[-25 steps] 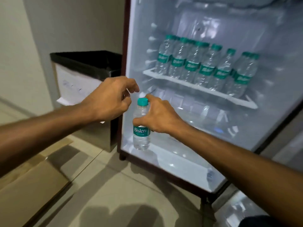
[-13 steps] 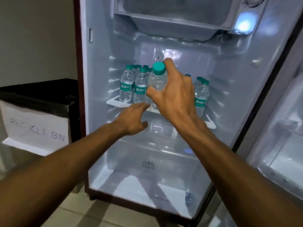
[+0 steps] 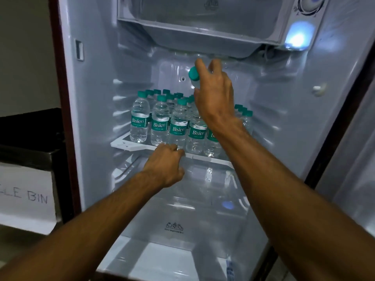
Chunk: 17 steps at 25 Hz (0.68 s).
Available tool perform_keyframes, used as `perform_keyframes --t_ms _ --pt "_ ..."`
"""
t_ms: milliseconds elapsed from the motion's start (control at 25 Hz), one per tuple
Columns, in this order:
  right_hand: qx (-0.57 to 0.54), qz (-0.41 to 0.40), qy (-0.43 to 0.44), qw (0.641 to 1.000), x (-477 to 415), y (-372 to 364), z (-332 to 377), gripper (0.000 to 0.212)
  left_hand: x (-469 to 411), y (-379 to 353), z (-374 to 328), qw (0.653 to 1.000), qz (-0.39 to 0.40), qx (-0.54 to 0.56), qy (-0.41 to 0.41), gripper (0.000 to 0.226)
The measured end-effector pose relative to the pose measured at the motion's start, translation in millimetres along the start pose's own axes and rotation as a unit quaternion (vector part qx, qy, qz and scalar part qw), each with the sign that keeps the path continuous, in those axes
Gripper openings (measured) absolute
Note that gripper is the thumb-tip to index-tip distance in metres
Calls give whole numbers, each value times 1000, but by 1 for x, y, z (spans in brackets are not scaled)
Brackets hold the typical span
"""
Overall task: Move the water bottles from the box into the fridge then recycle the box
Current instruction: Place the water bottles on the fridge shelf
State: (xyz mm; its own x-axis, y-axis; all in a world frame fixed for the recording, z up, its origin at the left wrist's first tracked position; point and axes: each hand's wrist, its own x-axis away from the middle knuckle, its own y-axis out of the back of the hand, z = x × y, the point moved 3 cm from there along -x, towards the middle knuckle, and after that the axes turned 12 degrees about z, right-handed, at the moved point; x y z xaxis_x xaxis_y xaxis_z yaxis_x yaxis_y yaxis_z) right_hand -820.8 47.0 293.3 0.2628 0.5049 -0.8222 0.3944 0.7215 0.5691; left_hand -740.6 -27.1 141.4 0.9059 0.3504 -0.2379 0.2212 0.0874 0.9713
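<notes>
Lifted higher than half a second ago, the right hand (image 3: 215,98) clasps the water bottle (image 3: 194,76) above the standing bottles (image 3: 160,122) on the fridge (image 3: 97,118) shelf (image 3: 129,146). The left hand (image 3: 164,165) curls at the shelf's front edge; whether it grips it, I cannot tell.

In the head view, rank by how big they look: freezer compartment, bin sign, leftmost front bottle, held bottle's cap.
1. the freezer compartment
2. the bin sign, though cut off by the frame and nearer the camera
3. the leftmost front bottle
4. the cap of the held bottle in the right hand
</notes>
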Motion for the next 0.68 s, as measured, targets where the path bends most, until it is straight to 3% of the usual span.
perform_keyframes --t_ms 120,320,480,680 --pt "69 42 1 997 -38 -24 -20 59 -10 3 3 998 -21 50 -6 38" --pt "203 199 74 956 -99 -65 -47 61 -14 0 9 999 -42 26 -18 25" --pt "131 223 42 965 -128 -93 -85 40 -13 -2 9 998 -39 -23 -37 26" --pt "85 346 -62 932 -147 -130 -115 60 -19 7 7 995 -29 -81 -57 27"
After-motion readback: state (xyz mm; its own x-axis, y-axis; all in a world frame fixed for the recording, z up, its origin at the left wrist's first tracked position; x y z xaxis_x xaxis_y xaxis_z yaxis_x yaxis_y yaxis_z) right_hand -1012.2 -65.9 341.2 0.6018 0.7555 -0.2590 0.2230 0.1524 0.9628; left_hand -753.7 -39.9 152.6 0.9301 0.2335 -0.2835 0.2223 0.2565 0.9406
